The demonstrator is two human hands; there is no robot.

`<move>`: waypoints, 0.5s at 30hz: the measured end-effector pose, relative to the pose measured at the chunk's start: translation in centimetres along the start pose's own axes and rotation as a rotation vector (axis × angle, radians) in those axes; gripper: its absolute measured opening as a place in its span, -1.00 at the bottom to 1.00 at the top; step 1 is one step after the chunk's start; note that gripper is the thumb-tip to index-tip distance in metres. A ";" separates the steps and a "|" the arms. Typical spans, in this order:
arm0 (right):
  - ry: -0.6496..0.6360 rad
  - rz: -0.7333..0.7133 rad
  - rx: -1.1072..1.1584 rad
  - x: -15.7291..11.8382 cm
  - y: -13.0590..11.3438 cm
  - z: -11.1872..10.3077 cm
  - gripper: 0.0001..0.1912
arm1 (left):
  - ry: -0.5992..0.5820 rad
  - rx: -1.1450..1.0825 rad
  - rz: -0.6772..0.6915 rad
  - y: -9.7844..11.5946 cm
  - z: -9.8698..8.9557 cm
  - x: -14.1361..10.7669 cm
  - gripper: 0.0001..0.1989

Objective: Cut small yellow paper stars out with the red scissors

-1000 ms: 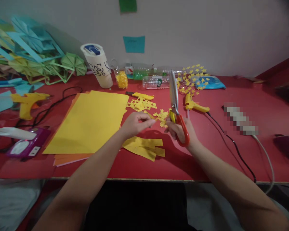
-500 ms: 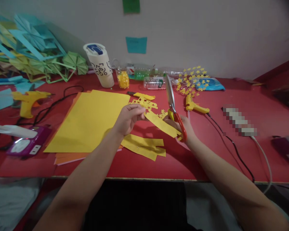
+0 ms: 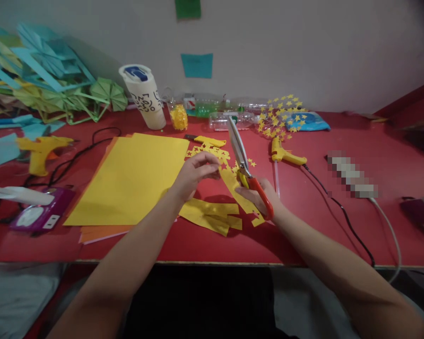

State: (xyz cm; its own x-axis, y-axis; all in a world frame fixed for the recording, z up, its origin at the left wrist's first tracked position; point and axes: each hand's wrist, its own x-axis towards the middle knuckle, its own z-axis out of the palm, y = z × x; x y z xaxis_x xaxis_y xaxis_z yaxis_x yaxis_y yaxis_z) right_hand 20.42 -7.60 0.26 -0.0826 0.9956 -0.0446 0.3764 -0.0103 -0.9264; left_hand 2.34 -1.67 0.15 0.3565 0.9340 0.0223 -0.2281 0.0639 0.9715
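My left hand (image 3: 199, 175) pinches the upper end of a yellow paper strip (image 3: 236, 190), which slants down to the right with notches cut at its lower end. My right hand (image 3: 259, 195) is closed around the red and yellow handles of the scissors (image 3: 243, 157), whose blades point up and away. Small yellow paper stars (image 3: 251, 163) lie just beyond the scissors. More cut yellow strips (image 3: 212, 215) rest on the red table below my left hand.
Yellow sheets (image 3: 137, 179) are stacked at the left, near a glue gun (image 3: 38, 153) and a purple socket block (image 3: 54, 216). A tumbler (image 3: 146, 101), bottles and a yellow cutter (image 3: 210, 141) stand or lie behind. Another glue gun (image 3: 286, 156) lies right, by a power strip (image 3: 351, 175).
The strip's lower end has swung downward, nearer the table. My right hand and the scissors have moved slightly left, and the scissors are tilted further left.
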 end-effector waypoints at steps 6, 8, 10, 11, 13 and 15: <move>0.132 -0.014 0.005 0.0 0.0 0.2 -0.73 | -0.200 0.164 -0.104 -0.4 0.3 -0.2 -0.80; 0.152 -0.019 0.010 0.0 0.2 0.4 -0.72 | -0.300 0.248 -0.102 -0.6 0.8 -0.4 -0.85; 0.151 -0.021 0.024 0.1 0.3 0.5 -0.70 | -0.267 0.288 -0.057 -0.7 1.4 -0.6 -0.86; 0.143 -0.020 0.036 0.1 0.4 0.6 -0.69 | -0.237 0.301 -0.042 -0.7 1.6 -0.7 -0.85; 0.100 -0.001 0.068 0.0 0.5 0.6 -0.67 | -0.169 0.306 -0.002 -0.7 1.6 -0.6 -0.85; 0.022 0.037 0.108 -0.2 0.5 0.6 -0.64 | -0.098 0.285 0.042 -0.6 1.1 -0.5 -0.84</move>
State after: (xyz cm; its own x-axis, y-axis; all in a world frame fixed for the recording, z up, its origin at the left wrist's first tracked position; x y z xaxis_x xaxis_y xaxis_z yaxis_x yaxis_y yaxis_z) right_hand 20.10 -7.82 -0.40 -0.0496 0.9961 -0.0726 0.2766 -0.0562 -0.9593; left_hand 3.31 -2.53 -0.22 0.4411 0.8945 0.0729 0.0143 -0.0882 0.9960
